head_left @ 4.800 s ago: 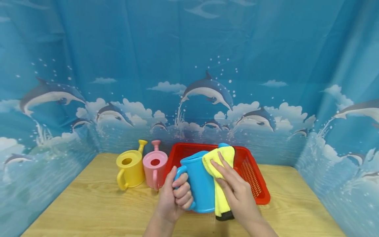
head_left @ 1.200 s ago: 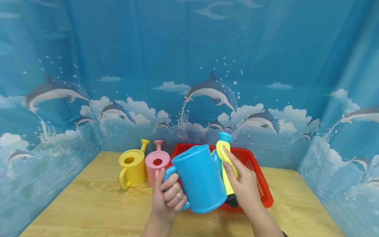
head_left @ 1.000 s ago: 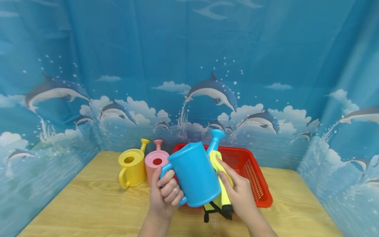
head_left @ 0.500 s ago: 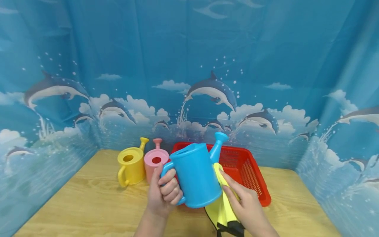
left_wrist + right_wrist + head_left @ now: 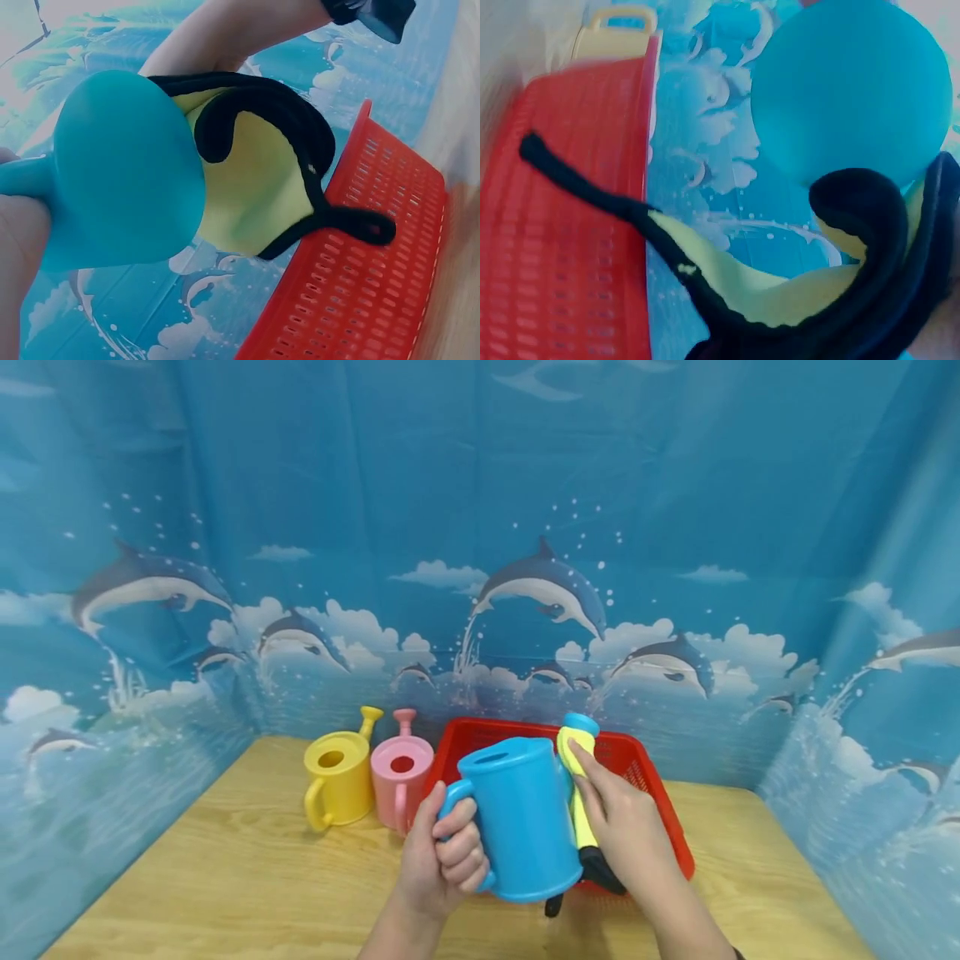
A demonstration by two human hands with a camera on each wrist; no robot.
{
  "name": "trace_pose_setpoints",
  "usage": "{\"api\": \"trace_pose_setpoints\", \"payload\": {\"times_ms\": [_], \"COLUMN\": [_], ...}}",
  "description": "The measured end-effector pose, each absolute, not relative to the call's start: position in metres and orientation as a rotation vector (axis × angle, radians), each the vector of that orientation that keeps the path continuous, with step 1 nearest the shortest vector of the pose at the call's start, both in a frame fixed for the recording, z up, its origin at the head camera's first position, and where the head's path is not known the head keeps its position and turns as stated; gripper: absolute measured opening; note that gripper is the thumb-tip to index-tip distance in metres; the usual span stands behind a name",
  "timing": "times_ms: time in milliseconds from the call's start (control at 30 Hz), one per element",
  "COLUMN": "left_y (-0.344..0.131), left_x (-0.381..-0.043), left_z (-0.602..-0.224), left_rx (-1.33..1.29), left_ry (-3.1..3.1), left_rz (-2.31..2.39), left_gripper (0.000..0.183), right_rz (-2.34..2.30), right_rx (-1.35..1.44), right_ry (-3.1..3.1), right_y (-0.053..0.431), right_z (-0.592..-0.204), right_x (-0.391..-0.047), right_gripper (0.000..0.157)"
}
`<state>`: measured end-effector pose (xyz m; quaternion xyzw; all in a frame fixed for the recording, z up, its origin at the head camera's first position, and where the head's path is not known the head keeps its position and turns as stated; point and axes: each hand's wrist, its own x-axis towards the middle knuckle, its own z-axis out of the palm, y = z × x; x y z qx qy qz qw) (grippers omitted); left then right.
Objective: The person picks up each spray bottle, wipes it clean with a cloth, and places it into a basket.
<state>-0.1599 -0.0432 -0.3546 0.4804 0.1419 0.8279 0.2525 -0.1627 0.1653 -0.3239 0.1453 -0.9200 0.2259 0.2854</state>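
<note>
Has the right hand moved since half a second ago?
Yes. In the head view, the right hand moved up, toward the back rim of the basket.

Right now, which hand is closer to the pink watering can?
Left. The left hand grips the handle of the blue can, in front and right of the pink can; the right hand is farther right, holding the yellow cloth.

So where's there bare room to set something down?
The wooden tabletop looks bare in front of the yellow watering can, left of the left hand, and right of the red basket, beside the dolphin curtain. The middle is crowded: blue watering can, yellow cloth and right hand.
</note>
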Motion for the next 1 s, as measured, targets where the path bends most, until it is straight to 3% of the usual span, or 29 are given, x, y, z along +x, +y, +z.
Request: {"api": "trace_pose_setpoints", "payload": {"times_ms": [267, 667, 867, 1000], "left_y": [-0.045, -0.055, -0.059, -0.061], "left_x": [-0.16, -0.161, -0.157, -0.16], "left_z": [-0.352, -0.352, -0.352, -0.347], "left_rx": [1.3, 1.286, 1.322, 1.367], "left_ry": [0.437, 0.143, 0.111, 0.149], "left_rz": [2.258, 2.307, 2.332, 2.312], "left_gripper": [0.041, 0.041, 0.041, 0.041], "right_rz": [0.751, 1.41, 1.265, 1.469], "right_rx": [0.507, 0.331, 0.523, 0.616], "right_ry": [-2.413, -2.407, -2.411, -2.538], "right_y": [0.168, 0.163, 0.174, 0.194], "right_z": [-0.333, -0.357, -0.362, -0.353], "right_x": [-0.155, -0.128, -0.122, -0.119], "right_gripper": [0.044, 0.031, 0.032, 0.034]}}
